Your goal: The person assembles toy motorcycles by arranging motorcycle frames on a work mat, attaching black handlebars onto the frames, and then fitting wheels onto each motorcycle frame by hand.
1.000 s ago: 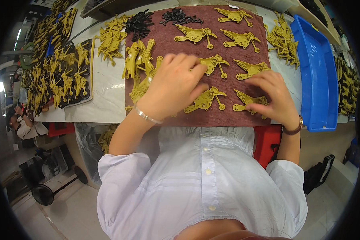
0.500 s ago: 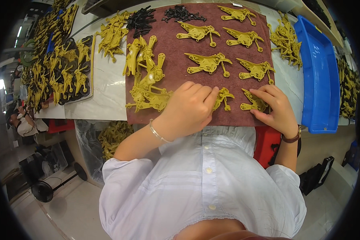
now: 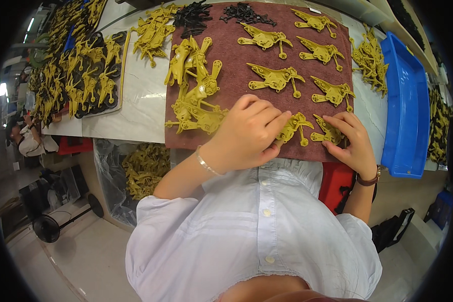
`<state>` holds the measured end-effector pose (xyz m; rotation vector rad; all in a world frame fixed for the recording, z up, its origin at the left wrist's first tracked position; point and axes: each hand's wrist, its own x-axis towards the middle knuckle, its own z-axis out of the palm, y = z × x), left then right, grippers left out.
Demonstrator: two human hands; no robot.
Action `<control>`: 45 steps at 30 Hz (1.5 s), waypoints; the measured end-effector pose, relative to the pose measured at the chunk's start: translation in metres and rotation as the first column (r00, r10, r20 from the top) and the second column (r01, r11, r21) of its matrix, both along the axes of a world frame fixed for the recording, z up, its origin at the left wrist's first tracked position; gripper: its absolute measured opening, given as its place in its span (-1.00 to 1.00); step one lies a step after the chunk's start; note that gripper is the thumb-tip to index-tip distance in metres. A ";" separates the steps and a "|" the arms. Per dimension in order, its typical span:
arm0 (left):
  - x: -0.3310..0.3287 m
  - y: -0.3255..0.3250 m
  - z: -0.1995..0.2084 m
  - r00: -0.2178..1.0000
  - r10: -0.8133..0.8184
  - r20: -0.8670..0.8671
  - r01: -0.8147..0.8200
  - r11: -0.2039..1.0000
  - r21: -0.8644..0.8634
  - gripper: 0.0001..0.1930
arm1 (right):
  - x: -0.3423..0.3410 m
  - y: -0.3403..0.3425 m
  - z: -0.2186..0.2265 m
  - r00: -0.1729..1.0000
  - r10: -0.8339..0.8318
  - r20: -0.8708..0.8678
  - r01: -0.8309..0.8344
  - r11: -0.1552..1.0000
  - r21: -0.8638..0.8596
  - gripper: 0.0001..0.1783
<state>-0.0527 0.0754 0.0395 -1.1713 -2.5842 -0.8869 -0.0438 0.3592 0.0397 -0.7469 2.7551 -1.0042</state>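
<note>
My left hand (image 3: 251,132) is closed, thumb and fingers pinching the left end of a yellow-green plastic part (image 3: 295,126) near the front edge of the brown towel (image 3: 231,108). That part has a beak-like tip and a short arm with a round end; my fingers hide its left side. Just to the right, my right hand (image 3: 354,139) curls its thumb and fingertips around the right side of a similar part (image 3: 329,132), which lies on the towel. Beyond my hands, several matching parts (image 3: 274,78) lie spaced in two columns.
More yellow-green parts (image 3: 194,93) are heaped on the towel's left side. Small black pieces (image 3: 246,14) and larger black pieces (image 3: 192,17) sit at the back. A blue tray (image 3: 407,110) stands at right beside another pile of parts (image 3: 370,63). A loaded rack (image 3: 93,75) is at left.
The whole view has shifted slightly, so the table appears further right. The part at my left hand shows more of its body now. Both hands stay at the same two parts.
</note>
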 end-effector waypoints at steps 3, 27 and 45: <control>0.002 0.004 -0.006 0.999 0.043 -0.002 -0.044 0.995 -0.084 -0.49 | 0.001 0.000 0.002 1.000 -0.002 -0.001 0.002 1.000 0.008 -0.44; -0.040 -0.076 -0.009 0.714 0.700 -0.003 -0.691 0.705 0.157 -0.66 | -0.012 -0.055 0.016 0.971 -0.054 -0.232 0.010 0.982 -0.187 -0.57; -0.017 -0.066 0.001 0.836 -0.451 0.313 -0.440 -0.207 0.874 -0.50 | -0.072 -0.164 0.029 0.891 0.354 0.283 -0.132 0.800 -0.585 -0.54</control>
